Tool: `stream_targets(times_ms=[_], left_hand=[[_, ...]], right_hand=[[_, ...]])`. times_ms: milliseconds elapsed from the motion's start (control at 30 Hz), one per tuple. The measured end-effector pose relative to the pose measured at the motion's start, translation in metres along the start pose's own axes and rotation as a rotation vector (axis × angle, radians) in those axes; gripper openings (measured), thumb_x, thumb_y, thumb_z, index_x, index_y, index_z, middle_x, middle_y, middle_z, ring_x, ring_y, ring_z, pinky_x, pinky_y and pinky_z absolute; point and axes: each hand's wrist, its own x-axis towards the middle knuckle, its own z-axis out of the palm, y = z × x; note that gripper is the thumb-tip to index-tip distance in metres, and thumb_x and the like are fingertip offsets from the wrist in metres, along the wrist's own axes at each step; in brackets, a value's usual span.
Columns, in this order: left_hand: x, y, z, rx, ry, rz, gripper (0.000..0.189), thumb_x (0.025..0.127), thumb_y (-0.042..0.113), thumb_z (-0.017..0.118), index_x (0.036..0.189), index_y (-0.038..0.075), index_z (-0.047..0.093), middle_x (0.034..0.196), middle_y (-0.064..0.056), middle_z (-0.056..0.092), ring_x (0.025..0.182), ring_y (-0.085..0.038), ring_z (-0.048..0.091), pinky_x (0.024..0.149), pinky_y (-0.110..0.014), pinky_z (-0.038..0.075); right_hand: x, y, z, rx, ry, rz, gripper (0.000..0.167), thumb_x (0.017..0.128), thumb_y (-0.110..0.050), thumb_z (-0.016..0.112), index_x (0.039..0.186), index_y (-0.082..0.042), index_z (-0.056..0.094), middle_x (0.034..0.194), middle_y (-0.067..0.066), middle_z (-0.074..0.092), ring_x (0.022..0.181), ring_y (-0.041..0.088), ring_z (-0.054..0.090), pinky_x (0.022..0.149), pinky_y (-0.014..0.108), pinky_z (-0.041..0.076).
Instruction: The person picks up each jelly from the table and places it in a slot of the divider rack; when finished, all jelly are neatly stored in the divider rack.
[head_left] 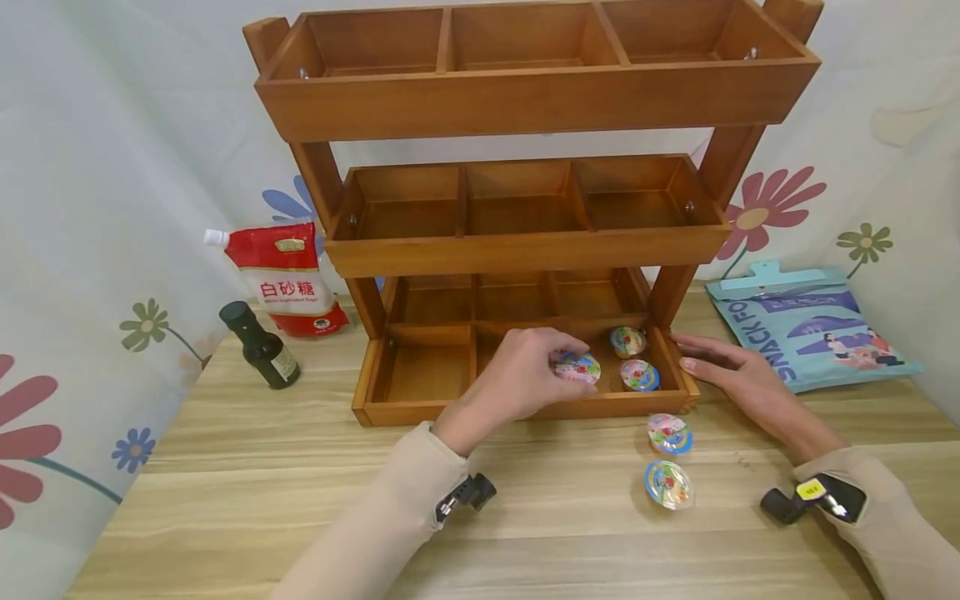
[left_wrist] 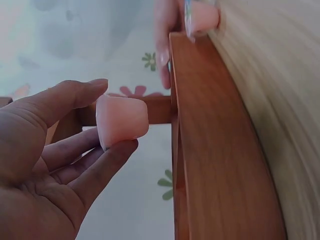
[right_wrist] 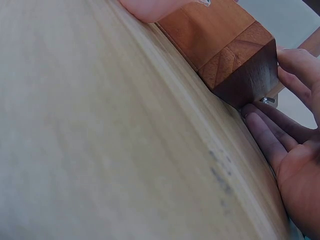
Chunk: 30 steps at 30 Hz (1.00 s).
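Observation:
My left hand (head_left: 517, 375) pinches a small jelly cup (head_left: 577, 369) between thumb and fingers over the bottom tier of a wooden rack (head_left: 528, 254). In the left wrist view the jelly cup's pink body (left_wrist: 125, 120) shows clearly, held above the tier's front board. Two more jelly cups (head_left: 639, 376) sit at the right end of that bottom tier. On the table in front lie two others, a pink-lidded one (head_left: 670, 434) and one nearer me (head_left: 668, 485). My right hand (head_left: 750, 387) touches the rack's lower right side with extended fingers, as the right wrist view also shows.
A red and white sugar pouch (head_left: 288, 279) and a dark bottle (head_left: 262, 346) stand left of the rack. To its right lies a light blue snack bag (head_left: 813, 325). A flowered cloth (head_left: 135, 208) hangs behind the wooden table (head_left: 247, 492).

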Motion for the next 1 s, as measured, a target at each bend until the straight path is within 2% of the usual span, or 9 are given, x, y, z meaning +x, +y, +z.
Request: stream_targets(times_ms=[133, 333, 633, 833, 1000], left_hand=[[-0.001, -0.005, -0.007, -0.027, 0.017, -0.029, 0.044, 0.084, 0.02, 0.093, 0.123, 0.006, 0.078, 0.117, -0.005, 0.077, 0.1, -0.017, 0.071, 0.078, -0.021, 0.056], [-0.002, -0.015, -0.013, -0.024, 0.044, -0.042, 0.043, 0.086, 0.021, 0.091, 0.124, 0.005, 0.078, 0.115, -0.006, 0.076, 0.095, -0.015, 0.069, 0.076, -0.022, 0.056], [-0.002, -0.027, -0.016, -0.02, 0.073, -0.065, 0.04, 0.087, 0.02, 0.089, 0.122, 0.004, 0.079, 0.113, -0.007, 0.077, 0.093, -0.015, 0.07, 0.077, -0.024, 0.057], [-0.002, -0.035, -0.015, -0.056, 0.067, -0.102, 0.04, 0.088, 0.019, 0.087, 0.123, 0.002, 0.078, 0.112, -0.008, 0.076, 0.095, -0.016, 0.071, 0.077, -0.027, 0.058], [-0.001, -0.041, -0.013, -0.052, 0.06, -0.118, 0.039, 0.089, 0.019, 0.087, 0.123, 0.002, 0.078, 0.11, -0.008, 0.077, 0.095, -0.018, 0.071, 0.076, -0.028, 0.058]], right_hand=[[0.0, 0.0, 0.0, 0.002, -0.006, 0.007, 0.057, 0.106, -0.042, 0.066, 0.157, -0.019, 0.055, 0.154, 0.002, 0.058, 0.128, -0.003, 0.048, 0.096, 0.011, 0.04], [0.001, 0.0, 0.0, 0.002, -0.009, -0.001, 0.057, 0.106, -0.041, 0.066, 0.157, -0.018, 0.055, 0.155, 0.006, 0.057, 0.129, -0.002, 0.048, 0.096, 0.01, 0.039], [0.002, 0.0, 0.0, -0.002, -0.015, 0.006, 0.057, 0.106, -0.042, 0.066, 0.158, -0.019, 0.054, 0.157, 0.009, 0.054, 0.131, 0.002, 0.048, 0.097, 0.012, 0.039], [0.002, -0.001, -0.001, 0.003, -0.01, 0.025, 0.058, 0.106, -0.044, 0.066, 0.158, -0.022, 0.055, 0.156, 0.006, 0.056, 0.133, 0.006, 0.05, 0.098, 0.013, 0.04], [0.001, 0.0, -0.001, 0.002, -0.012, 0.028, 0.058, 0.106, -0.044, 0.066, 0.158, -0.021, 0.055, 0.156, 0.007, 0.055, 0.131, 0.004, 0.05, 0.097, 0.012, 0.04]])
